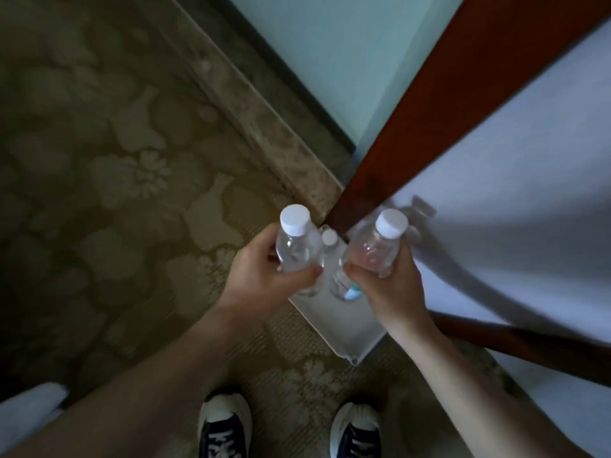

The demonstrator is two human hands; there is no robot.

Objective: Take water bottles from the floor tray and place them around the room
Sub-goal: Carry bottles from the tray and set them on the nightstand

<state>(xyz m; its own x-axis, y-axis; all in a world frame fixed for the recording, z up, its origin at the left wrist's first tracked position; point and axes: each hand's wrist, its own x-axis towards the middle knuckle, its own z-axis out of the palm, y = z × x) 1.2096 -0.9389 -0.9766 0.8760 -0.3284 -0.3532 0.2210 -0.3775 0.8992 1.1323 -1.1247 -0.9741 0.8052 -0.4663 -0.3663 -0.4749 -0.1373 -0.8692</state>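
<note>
I hold two clear water bottles with white caps above the floor tray. My left hand (264,276) grips the left bottle (294,242) around its body. My right hand (386,285) grips the right bottle (380,246) the same way. Both bottles stand upright, caps toward the camera. Below and between them a third bottle (334,259) with a white cap and a blue label stands in the white tray (344,328) on the carpet. My hands hide part of the tray's far end.
The tray sits against a dark red wooden frame (429,120) with a white panel (529,193) to the right. A stone threshold (264,127) and pale floor lie ahead. Patterned carpet (99,193) spreads left. My shoes (224,428) stand just behind the tray.
</note>
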